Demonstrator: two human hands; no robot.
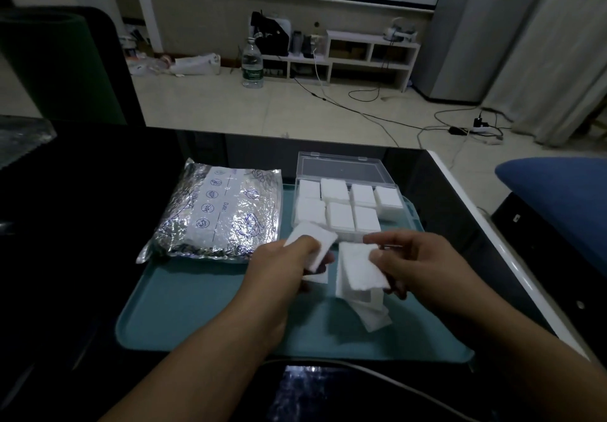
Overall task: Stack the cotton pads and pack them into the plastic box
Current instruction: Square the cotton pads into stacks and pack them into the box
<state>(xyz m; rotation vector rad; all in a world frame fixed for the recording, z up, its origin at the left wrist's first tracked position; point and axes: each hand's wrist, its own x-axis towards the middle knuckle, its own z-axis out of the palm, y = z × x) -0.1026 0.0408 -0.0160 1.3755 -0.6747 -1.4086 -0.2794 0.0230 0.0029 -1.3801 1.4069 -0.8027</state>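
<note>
A clear plastic box with its lid tipped back stands at the far right of the teal tray. Several compartments hold stacks of white square cotton pads. My left hand grips a small stack of pads just in front of the box. My right hand pinches another bunch of pads beside it. More loose pads lie on the tray under my right hand.
A silver foil pouch printed with blue icons lies on the tray's far left. The tray sits on a black table with a white right edge. A dark phone screen and a cable lie at the near edge.
</note>
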